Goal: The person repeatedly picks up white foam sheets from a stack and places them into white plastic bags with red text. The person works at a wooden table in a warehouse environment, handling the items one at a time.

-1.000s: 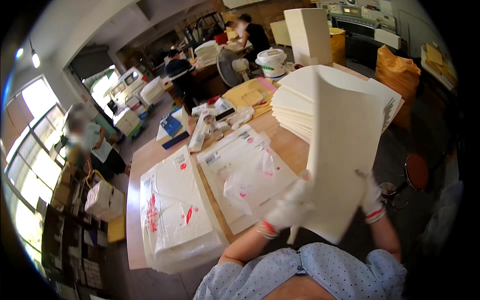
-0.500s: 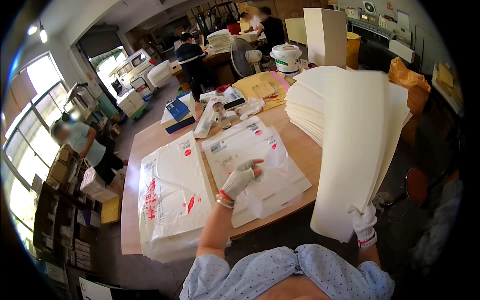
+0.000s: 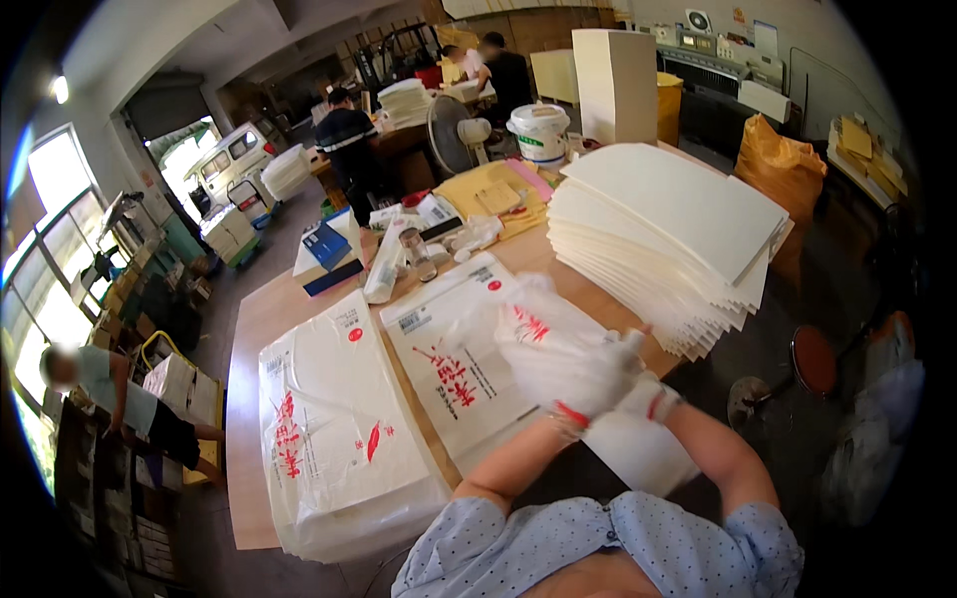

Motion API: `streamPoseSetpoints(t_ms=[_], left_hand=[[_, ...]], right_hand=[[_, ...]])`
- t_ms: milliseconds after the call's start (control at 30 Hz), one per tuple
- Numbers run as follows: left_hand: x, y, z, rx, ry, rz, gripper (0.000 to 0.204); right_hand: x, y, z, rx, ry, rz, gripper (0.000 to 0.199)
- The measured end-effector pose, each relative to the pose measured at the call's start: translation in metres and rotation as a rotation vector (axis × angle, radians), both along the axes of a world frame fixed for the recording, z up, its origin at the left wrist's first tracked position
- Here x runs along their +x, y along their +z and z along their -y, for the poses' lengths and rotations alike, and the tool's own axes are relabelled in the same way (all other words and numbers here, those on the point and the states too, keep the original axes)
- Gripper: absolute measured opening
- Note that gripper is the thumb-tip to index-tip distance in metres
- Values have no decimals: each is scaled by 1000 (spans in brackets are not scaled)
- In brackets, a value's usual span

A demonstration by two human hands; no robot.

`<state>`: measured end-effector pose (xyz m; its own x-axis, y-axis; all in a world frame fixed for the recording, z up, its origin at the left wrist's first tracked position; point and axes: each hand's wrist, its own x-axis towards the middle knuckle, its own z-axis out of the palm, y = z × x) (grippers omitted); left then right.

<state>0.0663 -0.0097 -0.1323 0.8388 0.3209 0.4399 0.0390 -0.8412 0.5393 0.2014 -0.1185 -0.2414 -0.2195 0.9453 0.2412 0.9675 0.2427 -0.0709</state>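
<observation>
In front of me, my left hand [image 3: 588,384], in a white glove, is smeared by motion against a clear plastic bag [image 3: 525,334] with red print. The bag is raised and puffed up off the pile; whether the hand is inside it or behind it, I cannot tell. Right beside it, my gloved right hand [image 3: 646,396] is closed at the edge of white sheets [image 3: 643,453] that slope down past the table edge. Under the raised bag lies a flat pile of printed plastic bags [image 3: 449,374]. Farther left rests a thicker stack of similar bags [image 3: 334,419].
A tall fanned stack of cream sheets [image 3: 658,214] stands at the table's right. Behind are a white bucket [image 3: 538,135], a fan [image 3: 454,130], a glass jar [image 3: 417,254] and a blue box [image 3: 327,244]. A round stool [image 3: 820,361] stands right. Several people are around the room.
My right hand has brought the sheets down and left, next to my left hand. The left hand has moved right with the bag, which has lifted and puffed out.
</observation>
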Motion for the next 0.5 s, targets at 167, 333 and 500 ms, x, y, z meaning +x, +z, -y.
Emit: streamPoseSetpoints(t_ms=[167,333,500], left_hand=[[-31,-66,-30,-320,203,17,45],[-78,-121,-13,85,344,-356,44],[-156,-250,-122,112,943,-763,35]], right_hand=[[-5,-28,-67,-79,-493,-707,32],[16,-78,-108,-84,-851,-524,31],[60,-98,-145,-378,-741,-429,40]])
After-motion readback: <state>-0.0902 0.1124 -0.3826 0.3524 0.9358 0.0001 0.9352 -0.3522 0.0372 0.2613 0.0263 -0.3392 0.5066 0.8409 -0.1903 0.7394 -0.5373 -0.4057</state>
